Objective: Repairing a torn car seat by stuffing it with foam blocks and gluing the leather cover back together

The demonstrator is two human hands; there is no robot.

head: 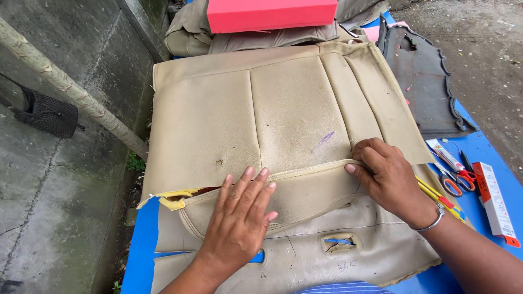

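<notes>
A beige leather seat cover lies spread over a blue table. Its lower seam is split, with yellow foam showing at the left tear. My left hand lies flat, fingers apart, on the loose flap just below the split seam. My right hand presses and pinches the seam's right end with curled fingers; a metal bangle sits on that wrist. A cut slot in the lower panel shows the blue table beneath.
Red-handled scissors, a tube, a yellow pencil and a long red-and-white box lie at the right. A pink box rests on more beige covers behind. A dark mat lies at the back right; wet concrete ground at the left.
</notes>
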